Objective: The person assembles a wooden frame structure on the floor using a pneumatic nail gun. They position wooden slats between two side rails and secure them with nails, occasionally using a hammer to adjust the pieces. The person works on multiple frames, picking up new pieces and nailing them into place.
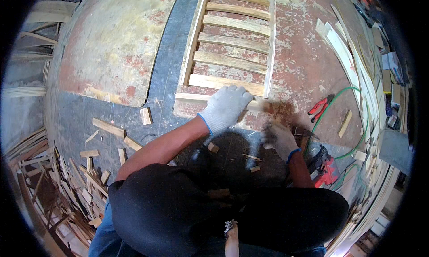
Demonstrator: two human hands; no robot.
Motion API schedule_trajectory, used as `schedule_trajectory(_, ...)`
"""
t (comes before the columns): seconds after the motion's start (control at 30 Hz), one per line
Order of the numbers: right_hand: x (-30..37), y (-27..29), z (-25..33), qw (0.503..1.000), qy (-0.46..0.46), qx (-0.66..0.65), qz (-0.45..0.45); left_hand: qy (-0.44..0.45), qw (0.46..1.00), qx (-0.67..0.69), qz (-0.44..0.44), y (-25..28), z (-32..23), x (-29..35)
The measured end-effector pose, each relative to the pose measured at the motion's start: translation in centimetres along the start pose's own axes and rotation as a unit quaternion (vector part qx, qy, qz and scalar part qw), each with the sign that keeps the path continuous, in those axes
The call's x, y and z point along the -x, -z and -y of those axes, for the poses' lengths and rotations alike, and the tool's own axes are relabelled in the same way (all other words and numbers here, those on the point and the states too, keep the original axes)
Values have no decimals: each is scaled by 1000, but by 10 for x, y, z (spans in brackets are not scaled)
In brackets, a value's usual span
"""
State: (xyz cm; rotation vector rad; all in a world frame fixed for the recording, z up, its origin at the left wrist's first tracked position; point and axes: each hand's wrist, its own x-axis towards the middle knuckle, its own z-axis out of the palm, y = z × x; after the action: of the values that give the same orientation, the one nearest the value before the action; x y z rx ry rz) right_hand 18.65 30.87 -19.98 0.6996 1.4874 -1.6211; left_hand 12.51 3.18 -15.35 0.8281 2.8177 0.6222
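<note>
A ladder-like wooden frame (232,60), two long side rails with several cross slats, lies on a worn red work surface and runs away from me. At its near end, a loose-looking wooden slat (192,97) lies crosswise, close to the last fixed slat. My left hand (227,107), in a whitish knitted glove, is closed over this slat, hiding its middle. My right hand (280,140), also gloved, hangs lower and to the right in shadow. Its fingers are blurred, and whether they hold anything is unclear. Just right of it is a dark tool-like object (306,132).
Red-handled pliers (319,108) lie to the right, beside a green hose (344,90). A red and black power tool (328,171) sits below them. Wood offcuts (109,127) and a scrap pile (85,181) are at left. Long pale strips (342,49) line the right side.
</note>
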Motion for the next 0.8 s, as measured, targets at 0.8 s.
schedule_trajectory(0.8, -19, 17, -30, 999, 17, -47, 3, 3, 995, -70, 73, -16, 17, -43)
